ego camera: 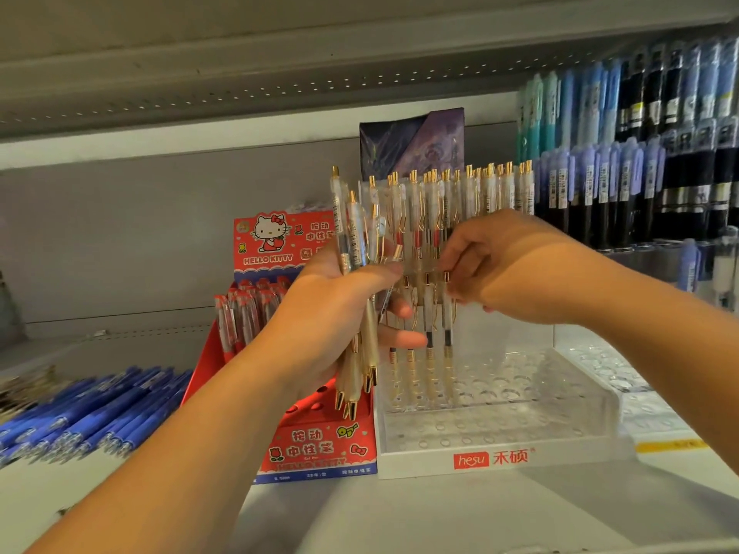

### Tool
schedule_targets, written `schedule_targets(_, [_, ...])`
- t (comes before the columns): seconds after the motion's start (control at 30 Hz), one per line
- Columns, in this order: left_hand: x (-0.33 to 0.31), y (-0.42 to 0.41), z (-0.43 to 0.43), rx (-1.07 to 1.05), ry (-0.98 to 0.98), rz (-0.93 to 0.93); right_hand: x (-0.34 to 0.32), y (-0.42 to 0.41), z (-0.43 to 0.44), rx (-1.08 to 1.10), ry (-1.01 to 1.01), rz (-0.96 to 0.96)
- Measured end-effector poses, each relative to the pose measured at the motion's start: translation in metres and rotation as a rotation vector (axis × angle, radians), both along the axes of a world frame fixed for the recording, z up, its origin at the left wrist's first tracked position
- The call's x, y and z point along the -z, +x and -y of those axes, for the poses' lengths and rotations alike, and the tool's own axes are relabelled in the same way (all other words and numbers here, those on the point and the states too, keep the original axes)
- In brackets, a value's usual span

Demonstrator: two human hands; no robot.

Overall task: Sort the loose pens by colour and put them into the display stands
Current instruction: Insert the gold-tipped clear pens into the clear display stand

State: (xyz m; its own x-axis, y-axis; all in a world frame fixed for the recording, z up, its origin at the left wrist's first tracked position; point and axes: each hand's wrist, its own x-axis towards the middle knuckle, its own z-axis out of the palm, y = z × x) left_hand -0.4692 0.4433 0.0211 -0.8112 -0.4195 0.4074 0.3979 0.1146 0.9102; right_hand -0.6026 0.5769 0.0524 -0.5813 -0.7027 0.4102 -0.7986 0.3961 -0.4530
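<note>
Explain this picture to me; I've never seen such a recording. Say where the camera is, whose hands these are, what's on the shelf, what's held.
There is no machine: one camera on a person's head looks down at their bare hands. The left hand grips a bundle of white pens with gold tips. The right hand pinches the top of one white pen standing in the clear plastic display stand. Beside it stands a red cardboard Hello Kitty stand; loose blue pens lie on the grey shelf.

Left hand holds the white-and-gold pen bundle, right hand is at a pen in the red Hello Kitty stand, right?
No: the head view shows the right hand at a pen in the clear stand. The left hand does hold the bundle.
</note>
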Motion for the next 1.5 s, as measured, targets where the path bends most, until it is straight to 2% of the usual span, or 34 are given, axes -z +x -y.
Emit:
schedule_targets(0.1, [0.001,0.0,0.0,0.02,-0.028,0.01,0.001,0.003,-0.004,-0.004,-0.05,-0.102])
schedule_targets(0.17, [0.001,0.001,-0.001,0.035,-0.038,0.006,0.001,0.009,-0.007,-0.098,-0.195,-0.117])
schedule_targets(0.23, [0.001,0.001,-0.003,0.053,-0.052,0.009,0.001,0.016,-0.01,-0.279,-0.314,-0.023])
schedule_targets(0.3, [0.001,0.001,-0.003,0.055,-0.062,0.021,0.002,0.022,-0.01,-0.402,-0.333,0.056])
schedule_targets(0.43, [0.001,0.001,-0.004,0.075,-0.037,0.017,0.006,0.023,-0.009,-0.492,-0.338,0.136])
schedule_targets(0.73, [0.0,0.0,-0.004,0.052,0.034,-0.014,0.006,0.02,-0.007,-0.493,-0.343,0.107])
schedule_targets(0.97, [-0.004,0.002,-0.004,0.053,0.167,-0.029,-0.001,0.024,-0.013,-0.564,-0.536,0.207])
schedule_targets(1.1, [-0.004,0.002,-0.001,0.035,0.144,0.009,-0.006,0.026,-0.017,-0.6,-0.636,0.372])
schedule_targets(1.23, [-0.002,0.001,0.001,0.003,0.126,0.0,-0.008,0.024,-0.017,-0.533,-0.69,0.429])
schedule_targets(1.37, [-0.001,-0.002,0.004,-0.079,0.084,-0.038,-0.011,0.018,-0.017,-0.373,-0.808,0.445])
schedule_targets(1.43, [0.0,-0.003,0.005,-0.094,0.083,-0.042,-0.016,0.015,-0.018,-0.252,-0.822,0.397])
schedule_targets(1.5, [0.001,-0.002,0.005,-0.07,0.071,-0.032,-0.02,0.011,-0.017,-0.113,-0.717,0.292])
